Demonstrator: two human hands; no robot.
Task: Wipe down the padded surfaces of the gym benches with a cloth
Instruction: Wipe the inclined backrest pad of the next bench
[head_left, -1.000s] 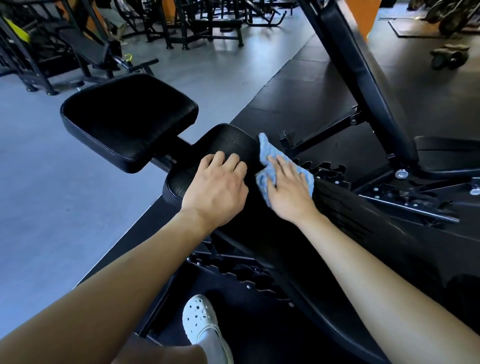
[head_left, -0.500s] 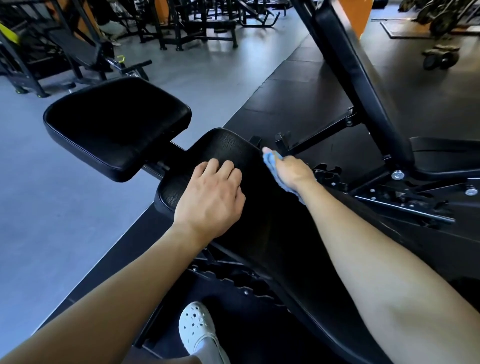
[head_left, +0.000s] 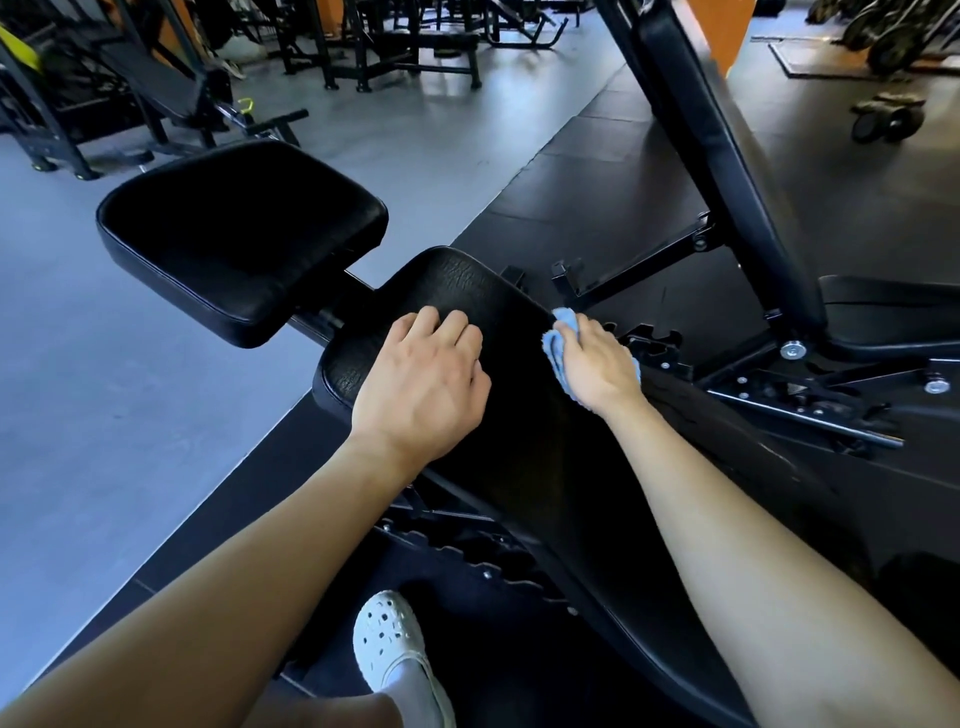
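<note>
Left hand (head_left: 421, 384) lies loose and flat on the bench pad (head_left: 457, 280), probably steadying it, while the right hand (head_left: 597, 364) bunches the blue cloth (head_left: 558, 345) against the pad's right edge to catch the side.

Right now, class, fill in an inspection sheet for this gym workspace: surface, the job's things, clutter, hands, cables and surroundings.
Surface: black textured long pad; seat pad just beyond its far end.
Job's things: blue cloth against the long pad's right edge.
Clutter: nothing seen.
Hands: left hand rests on the long pad; right hand grips the cloth.
Cables: nothing seen.
Surroundings: second bench raised steeply at right; grey floor; racks behind; white shoe below.
</note>
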